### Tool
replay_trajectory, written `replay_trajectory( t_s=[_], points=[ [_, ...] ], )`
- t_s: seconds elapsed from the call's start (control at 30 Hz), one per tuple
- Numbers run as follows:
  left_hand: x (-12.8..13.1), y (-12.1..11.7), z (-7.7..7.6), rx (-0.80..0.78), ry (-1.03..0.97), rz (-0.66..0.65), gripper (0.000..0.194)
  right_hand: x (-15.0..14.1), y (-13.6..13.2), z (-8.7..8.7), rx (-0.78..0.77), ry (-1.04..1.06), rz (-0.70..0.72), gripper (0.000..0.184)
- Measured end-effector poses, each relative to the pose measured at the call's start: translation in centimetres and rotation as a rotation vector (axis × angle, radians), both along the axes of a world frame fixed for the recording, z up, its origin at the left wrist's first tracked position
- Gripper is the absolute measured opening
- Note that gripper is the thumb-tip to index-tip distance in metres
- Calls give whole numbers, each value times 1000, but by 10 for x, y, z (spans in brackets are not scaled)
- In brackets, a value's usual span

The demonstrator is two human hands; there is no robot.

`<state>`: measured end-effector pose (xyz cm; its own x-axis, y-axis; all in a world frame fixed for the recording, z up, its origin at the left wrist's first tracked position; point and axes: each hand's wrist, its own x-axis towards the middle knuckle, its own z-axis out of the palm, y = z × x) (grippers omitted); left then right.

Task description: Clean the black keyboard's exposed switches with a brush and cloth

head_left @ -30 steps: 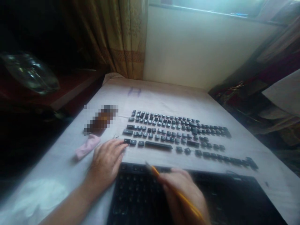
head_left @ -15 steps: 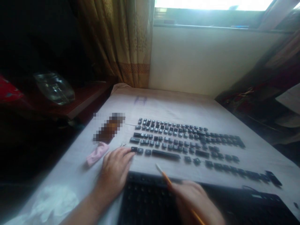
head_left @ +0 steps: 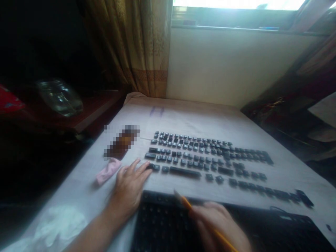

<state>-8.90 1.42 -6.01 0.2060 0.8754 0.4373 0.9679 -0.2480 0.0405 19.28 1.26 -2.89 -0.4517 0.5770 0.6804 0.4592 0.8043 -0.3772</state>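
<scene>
The left hand (head_left: 130, 182) is spreading wider, gripping nothing visible, touching the keycaps (head_left: 156, 168) ahead; the right hand (head_left: 217, 222) is pinching a brush (head_left: 186, 202), its blurred tip seemingly dropping back over the keyboard (head_left: 165, 220) beneath, bringing work there.

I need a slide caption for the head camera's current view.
Right hand holds an orange-handled brush over a black keyboard, while the left hand rests by rows of loose keycaps.

We've got open table (head_left: 199, 117) behind the loose keys (head_left: 185, 172), room for a hand. Strip between keys and keyboard (head_left: 162, 224) is tighter: left hand (head_left: 129, 185) plugs its left end, orange stick (head_left: 187, 203) points into it, right hand (head_left: 219, 224) blocks mid-keyboard.
</scene>
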Motion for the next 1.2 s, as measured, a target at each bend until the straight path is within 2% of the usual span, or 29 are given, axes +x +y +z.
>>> replay_trajectory(
  t_s=[0.23, 0.37, 0.6, 0.8, 1.03, 1.2],
  points=[
    [4, -2, 7, -27, 2, 16, 46, -1, -1, 6, -67, 67, 35, 31],
    [3, -1, 11, 3, 17, 24, 44, -4, -6, 7, -90, 121, 5, 35],
    [0, 1, 12, 3, 25, 29, 43, -4, -7, 12, -133, 71, 64, 35],
    [2, 1, 13, 4, 2, 23, 42, -15, -3, 18, -123, 45, 114, 35],
    [2, -1, 12, 20, -23, 4, 43, -27, -2, 30, -126, 1, 68, 28],
    [5, -3, 12, 66, -20, 19, 35, -34, -2, 25, -121, 65, 42, 26]
  ],
)
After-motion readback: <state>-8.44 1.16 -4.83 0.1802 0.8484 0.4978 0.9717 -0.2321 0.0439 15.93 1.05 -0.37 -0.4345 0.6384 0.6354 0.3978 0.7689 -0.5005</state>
